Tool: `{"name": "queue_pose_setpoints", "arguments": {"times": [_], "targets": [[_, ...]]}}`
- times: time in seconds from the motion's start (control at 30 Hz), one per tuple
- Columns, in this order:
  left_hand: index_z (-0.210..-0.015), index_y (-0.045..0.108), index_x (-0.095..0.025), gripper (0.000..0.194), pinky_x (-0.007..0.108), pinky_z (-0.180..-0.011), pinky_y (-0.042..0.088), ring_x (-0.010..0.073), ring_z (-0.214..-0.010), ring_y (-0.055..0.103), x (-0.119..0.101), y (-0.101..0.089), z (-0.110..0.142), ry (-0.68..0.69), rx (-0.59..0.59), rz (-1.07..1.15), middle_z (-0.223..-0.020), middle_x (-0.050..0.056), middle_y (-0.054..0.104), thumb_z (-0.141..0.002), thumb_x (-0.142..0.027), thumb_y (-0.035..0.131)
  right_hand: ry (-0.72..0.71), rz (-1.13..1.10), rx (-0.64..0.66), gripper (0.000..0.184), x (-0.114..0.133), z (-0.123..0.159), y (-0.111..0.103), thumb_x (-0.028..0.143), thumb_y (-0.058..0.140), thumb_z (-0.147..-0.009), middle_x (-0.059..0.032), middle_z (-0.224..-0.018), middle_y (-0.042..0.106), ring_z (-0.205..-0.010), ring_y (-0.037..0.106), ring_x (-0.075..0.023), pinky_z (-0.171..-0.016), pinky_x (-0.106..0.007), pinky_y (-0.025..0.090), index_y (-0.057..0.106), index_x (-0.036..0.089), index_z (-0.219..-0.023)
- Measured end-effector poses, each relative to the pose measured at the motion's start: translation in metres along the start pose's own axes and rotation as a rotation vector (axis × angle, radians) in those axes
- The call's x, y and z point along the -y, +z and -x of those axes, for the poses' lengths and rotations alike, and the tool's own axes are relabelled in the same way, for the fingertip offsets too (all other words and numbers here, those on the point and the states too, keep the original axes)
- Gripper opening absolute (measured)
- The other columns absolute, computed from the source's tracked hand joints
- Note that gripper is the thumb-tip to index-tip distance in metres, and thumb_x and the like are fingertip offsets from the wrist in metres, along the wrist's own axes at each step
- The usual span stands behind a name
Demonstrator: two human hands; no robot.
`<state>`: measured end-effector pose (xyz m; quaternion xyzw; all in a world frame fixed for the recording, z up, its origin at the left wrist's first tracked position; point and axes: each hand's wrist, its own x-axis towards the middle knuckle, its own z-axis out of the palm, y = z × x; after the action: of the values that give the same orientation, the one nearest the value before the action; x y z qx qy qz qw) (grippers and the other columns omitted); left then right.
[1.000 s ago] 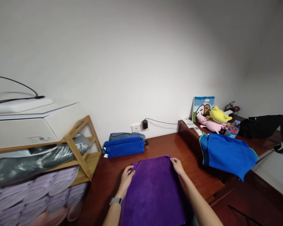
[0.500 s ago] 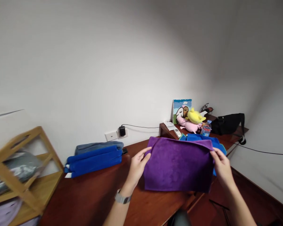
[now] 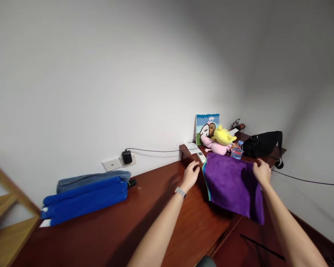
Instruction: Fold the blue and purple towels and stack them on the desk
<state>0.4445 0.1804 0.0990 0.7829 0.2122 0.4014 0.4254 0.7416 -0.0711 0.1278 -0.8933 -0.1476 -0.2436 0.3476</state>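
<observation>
A purple towel [image 3: 232,181] drapes over the front edge of the raised shelf, its lower part hanging down. Along its left side shows a thin edge of the blue towel [image 3: 207,183] with green trim beneath it. My left hand [image 3: 191,174], with a watch at the wrist, is off the towel's left side, its fingers apart and holding nothing. At the towel's upper right corner, my right hand [image 3: 262,172] has its fingers closed on the fabric.
Folded blue [image 3: 86,198] and grey-blue cloths [image 3: 93,180] lie by the wall. A remote control [image 3: 201,157], pink plush [image 3: 217,147], yellow plush [image 3: 224,135], water bottle [image 3: 237,150], dog picture [image 3: 207,128] and black bag [image 3: 264,144] stand on the shelf. A wooden rack [image 3: 13,222] is at left.
The purple towel has moved away from me onto the blue one at the shelf. My left hand has let go of its corner. The view has shifted right.
</observation>
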Motion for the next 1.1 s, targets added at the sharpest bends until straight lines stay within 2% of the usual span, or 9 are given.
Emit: {"name": "queue_pose_setpoints", "arguments": {"times": [0.13,0.27,0.33,0.43,0.53,0.67,0.87,0.97,1.1], "targets": [[-0.104,0.081,-0.024,0.023,0.059,-0.123,0.041,0.0321,-0.134,0.063,0.086,-0.091,0.142,-0.104,-0.059,-0.196,-0.140,0.013,0.072,-0.089,-0.028,0.064,-0.276,-0.113,-0.014,0.045,0.008,0.107,0.020,0.037,0.045,-0.092,-0.0204,-0.128,0.067,-0.117,0.060,-0.0367,-0.101,-0.052,0.048,0.076,0.015,-0.116],[-0.117,0.079,-0.025,0.037,0.058,-0.122,0.043,0.0315,-0.139,0.061,0.162,-0.205,0.270,-0.224,-0.123,-0.709,-0.143,0.010,0.071,-0.093,-0.028,0.051,-0.655,-0.331,0.067,0.033,0.046,0.227,0.030,0.042,0.051,-0.098,-0.0151,-0.116,0.071,-0.107,0.064,-0.0327,-0.097,-0.050,0.050,0.076,0.022,-0.107],[-0.124,0.077,-0.022,0.042,0.055,-0.124,0.041,0.0309,-0.141,0.059,0.186,-0.263,0.314,-0.281,-0.141,-0.917,-0.147,0.011,0.069,-0.096,-0.029,0.046,-0.760,-0.441,0.212,0.028,0.076,0.290,0.038,0.038,0.052,-0.099,-0.0128,-0.112,0.072,-0.104,0.067,-0.0307,-0.095,-0.048,0.052,0.076,0.024,-0.106],[-0.129,0.075,-0.018,0.047,0.057,-0.125,0.038,0.0332,-0.143,0.057,0.203,-0.341,0.361,-0.394,-0.198,-1.125,-0.147,0.015,0.068,-0.097,-0.033,0.043,-0.849,-0.536,0.608,0.031,0.130,0.382,0.054,0.027,0.044,-0.101,-0.0096,-0.106,0.075,-0.102,0.070,-0.0267,-0.095,-0.042,0.056,0.075,0.026,-0.105],[-0.139,0.069,-0.020,0.052,0.057,-0.123,0.039,0.0323,-0.144,0.056,0.209,-0.391,0.387,-0.470,-0.246,-1.186,-0.152,0.013,0.064,-0.098,-0.036,0.041,-0.879,-0.473,0.968,0.035,0.189,0.453,0.073,0.022,0.042,-0.099,-0.0086,-0.109,0.077,-0.105,0.072,-0.0247,-0.096,-0.037,0.056,0.076,0.025,-0.106],[-0.141,0.067,-0.023,0.052,0.053,-0.123,0.040,0.0285,-0.143,0.056,0.213,-0.409,0.400,-0.430,-0.259,-1.166,-0.154,0.010,0.063,-0.099,-0.037,0.041,-0.976,-0.337,1.112,0.033,0.274,0.502,0.100,0.022,0.046,-0.099,-0.0080,-0.116,0.076,-0.112,0.071,-0.0231,-0.097,-0.031,0.053,0.076,0.024,-0.112],[-0.140,0.068,-0.022,0.051,0.050,-0.119,0.043,0.0287,-0.140,0.059,0.212,-0.403,0.401,-0.405,-0.282,-1.196,-0.150,0.011,0.066,-0.100,-0.036,0.040,-1.238,-0.138,0.949,0.034,0.393,0.525,0.149,0.021,0.052,-0.097,-0.0118,-0.144,0.064,-0.123,0.060,-0.0269,-0.100,-0.034,0.051,0.075,0.021,-0.123],[-0.140,0.068,-0.021,0.050,0.051,-0.119,0.043,0.0295,-0.139,0.059,0.211,-0.403,0.402,-0.407,-0.280,-1.211,-0.150,0.011,0.066,-0.100,-0.034,0.041,-1.235,-0.114,0.919,0.042,0.426,0.530,0.174,0.017,0.049,-0.097,-0.0120,-0.162,0.049,-0.131,0.055,-0.0308,-0.104,-0.041,0.050,0.070,0.020,-0.133],[-0.140,0.068,-0.023,0.048,0.051,-0.118,0.044,0.0294,-0.138,0.059,0.210,-0.403,0.404,-0.409,-0.282,-1.212,-0.150,0.010,0.066,-0.100,-0.033,0.044,-1.216,-0.083,0.894,0.047,0.445,0.534,0.197,0.010,0.042,-0.099,-0.0125,-0.169,0.040,-0.131,0.057,-0.0308,-0.109,-0.045,0.048,0.068,0.020,-0.137]]}}
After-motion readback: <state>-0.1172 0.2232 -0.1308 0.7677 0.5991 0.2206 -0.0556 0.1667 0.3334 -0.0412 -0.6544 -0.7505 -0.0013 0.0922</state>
